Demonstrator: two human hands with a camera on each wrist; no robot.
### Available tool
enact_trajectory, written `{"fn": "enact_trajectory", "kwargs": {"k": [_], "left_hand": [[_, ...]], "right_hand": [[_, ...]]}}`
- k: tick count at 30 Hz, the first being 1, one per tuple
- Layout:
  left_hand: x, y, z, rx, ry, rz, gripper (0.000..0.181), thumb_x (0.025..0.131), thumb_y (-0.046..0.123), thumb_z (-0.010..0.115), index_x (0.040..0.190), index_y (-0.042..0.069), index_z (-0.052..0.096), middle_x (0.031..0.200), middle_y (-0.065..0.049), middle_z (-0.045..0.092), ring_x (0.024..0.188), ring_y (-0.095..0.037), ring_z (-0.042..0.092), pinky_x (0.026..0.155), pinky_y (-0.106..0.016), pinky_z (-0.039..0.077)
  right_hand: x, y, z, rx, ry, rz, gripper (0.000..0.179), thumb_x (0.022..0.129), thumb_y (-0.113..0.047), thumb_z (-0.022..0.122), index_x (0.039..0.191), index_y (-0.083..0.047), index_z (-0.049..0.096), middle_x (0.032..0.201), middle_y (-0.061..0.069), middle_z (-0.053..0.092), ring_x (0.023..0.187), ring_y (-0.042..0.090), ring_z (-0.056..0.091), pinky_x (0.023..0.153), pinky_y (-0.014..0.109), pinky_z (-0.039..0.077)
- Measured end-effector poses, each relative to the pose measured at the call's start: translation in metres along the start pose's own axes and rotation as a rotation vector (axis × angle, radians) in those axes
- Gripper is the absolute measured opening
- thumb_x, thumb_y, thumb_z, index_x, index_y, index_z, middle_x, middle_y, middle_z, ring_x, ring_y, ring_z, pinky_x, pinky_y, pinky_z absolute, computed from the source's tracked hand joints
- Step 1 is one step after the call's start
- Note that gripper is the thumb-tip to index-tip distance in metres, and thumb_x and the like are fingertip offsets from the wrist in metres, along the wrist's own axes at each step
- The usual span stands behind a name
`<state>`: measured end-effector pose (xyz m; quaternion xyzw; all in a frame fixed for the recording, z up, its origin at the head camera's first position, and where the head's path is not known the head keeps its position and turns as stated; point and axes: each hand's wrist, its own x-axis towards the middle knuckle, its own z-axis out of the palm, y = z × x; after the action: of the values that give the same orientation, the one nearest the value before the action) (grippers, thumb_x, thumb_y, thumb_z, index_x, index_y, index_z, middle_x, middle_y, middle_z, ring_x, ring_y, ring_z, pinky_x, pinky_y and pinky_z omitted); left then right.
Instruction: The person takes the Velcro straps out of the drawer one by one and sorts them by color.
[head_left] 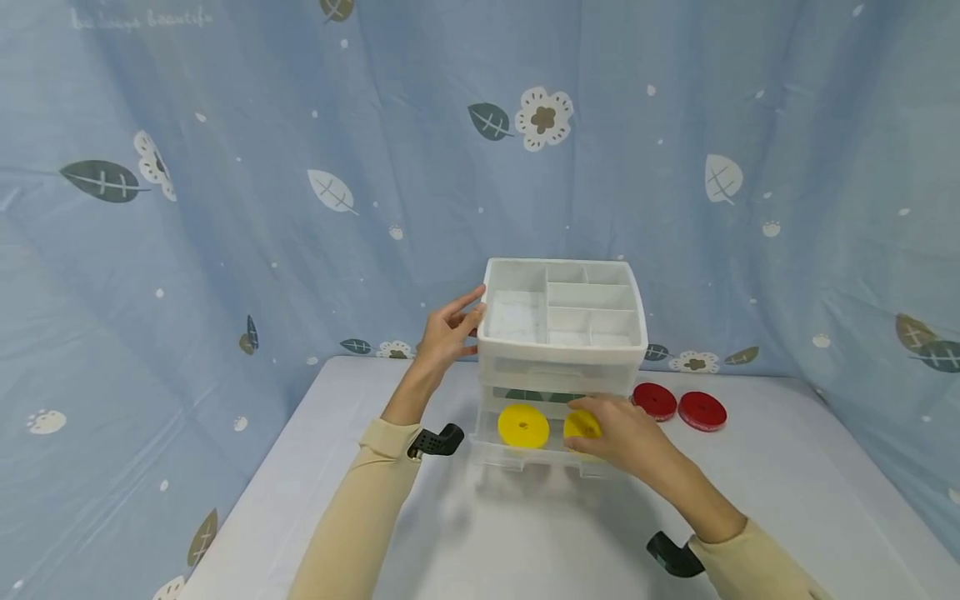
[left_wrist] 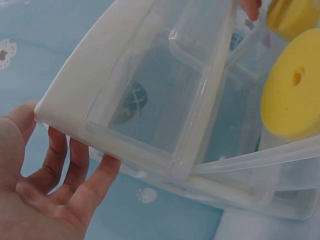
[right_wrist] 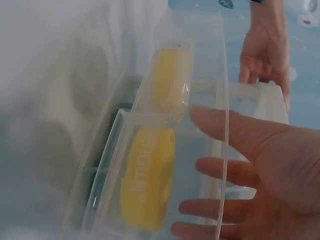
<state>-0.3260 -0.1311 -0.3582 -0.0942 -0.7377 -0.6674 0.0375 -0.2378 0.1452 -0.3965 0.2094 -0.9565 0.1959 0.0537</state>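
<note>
“Two yellow rolls (head_left: pixel 517 437), both inside the pulled-out clear drawer (head_left: pixel 495 454). What are we doing with them?”

“Our right grip (head_left: pixel 618 429) is at the right-hand roll (head_left: pixel 581 423). Its fingers and thumb are spread, nearly straight, and in the right wrist view they seem to hold nothing firmly.”

“Do we touch the roll at all?”

“We cannot tell; thumb and fingers stand about it, just beside or against it.”

“And our left grip (head_left: pixel 450 327)?”

“Spread along the side of the white cabinet (head_left: pixel 562 352), thumb near the top edge, fingertips against the wall. It holds nothing loose; we would say it steadies the cabinet.”

“So which step are we on?”

“We judge it to be loading the drawer, with this roll being settled beside its mate. One moment alone cannot rule out lifting it out.”

“Then what does our next move call for?”

“If we are loading, lifting the right grip clear of the drawer without tipping the roll, while the left holds the cabinet from sliding. The two red rolls (head_left: pixel 656 404) lie on the worktop (head_left: pixel 787 467), just right of the cabinet.”
</note>
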Motion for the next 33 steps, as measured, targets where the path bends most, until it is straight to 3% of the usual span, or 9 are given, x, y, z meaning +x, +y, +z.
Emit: {"fn": "enact_trajectory", "kwargs": {"k": [8,14,26,33], "left_hand": [[-0.001,0.000,-0.001,0.011,0.015,0.004,0.040,0.096,0.043,0.061,0.135,0.047,0.055,0.109,-0.012,0.063,0.089,-0.019,0.064,0.085,-0.042,0.061],[0.001,-0.001,0.001,0.006,-0.003,0.009,0.041,0.095,0.044,0.061,0.135,0.046,0.055,0.110,-0.011,0.063,0.090,-0.019,0.065,0.085,-0.042,0.061],[0.003,0.001,-0.001,0.019,0.008,-0.006,0.039,0.096,0.043,0.061,0.134,0.048,0.056,0.109,-0.010,0.063,0.090,-0.020,0.064,0.085,-0.042,0.061],[0.004,0.002,0.000,0.007,0.006,-0.007,0.040,0.096,0.043,0.061,0.135,0.046,0.055,0.106,-0.011,0.062,0.088,-0.019,0.064,0.084,-0.042,0.061]], "right_hand": [[0.009,-0.006,-0.002,-0.104,-0.038,-0.042,0.056,0.069,-0.031,0.090,0.116,-0.008,0.073,0.109,0.007,0.072,0.094,0.025,0.063,0.087,0.049,0.057],[0.013,-0.007,0.002,-0.165,-0.106,0.018,0.052,0.069,-0.031,0.090,0.114,-0.012,0.074,0.103,0.005,0.071,0.087,0.023,0.058,0.076,0.041,0.058],[0.018,-0.010,0.008,-0.255,-0.090,-0.033,0.049,0.067,-0.031,0.091,0.110,-0.012,0.077,0.102,0.007,0.071,0.091,0.024,0.056,0.082,0.043,0.058],[0.018,-0.007,0.008,-0.238,-0.081,-0.031,0.049,0.069,-0.034,0.090,0.112,-0.015,0.076,0.103,0.006,0.072,0.086,0.022,0.057,0.073,0.039,0.060]]}}
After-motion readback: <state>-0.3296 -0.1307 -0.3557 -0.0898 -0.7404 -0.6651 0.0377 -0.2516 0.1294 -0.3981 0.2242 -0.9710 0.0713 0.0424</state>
